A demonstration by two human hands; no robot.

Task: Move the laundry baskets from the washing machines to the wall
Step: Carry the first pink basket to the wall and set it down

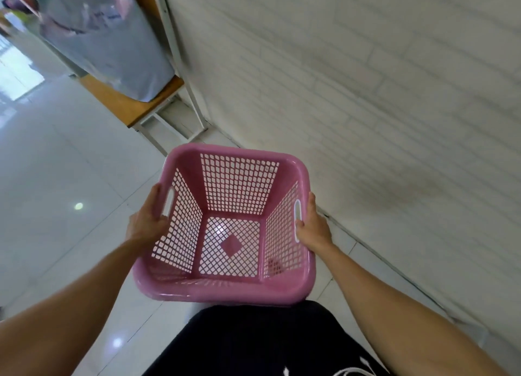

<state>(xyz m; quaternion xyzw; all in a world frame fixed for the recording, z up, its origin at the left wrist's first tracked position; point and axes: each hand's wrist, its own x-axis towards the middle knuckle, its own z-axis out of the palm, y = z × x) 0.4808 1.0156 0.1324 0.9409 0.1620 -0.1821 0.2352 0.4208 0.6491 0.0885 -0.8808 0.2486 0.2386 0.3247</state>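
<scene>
Both hands gripping, pink lattice basket [225,286], empty

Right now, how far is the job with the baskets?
In hand: the left hand and right hand carry an empty pink laundry basket by its side handles, close beside the white brick wall. Left: setting it down there. No washing machine or other basket shows, so earlier progress cannot be judged.

The pink laundry basket [225,226] is smooth moulded plastic with a slight sheen and lattice-cut sides. The floor [56,178] is glossy pale tile, mirroring lights. The wall [366,107] looks matt, painted brick. A shelf [127,105] shows wood on white-painted framing.
</scene>
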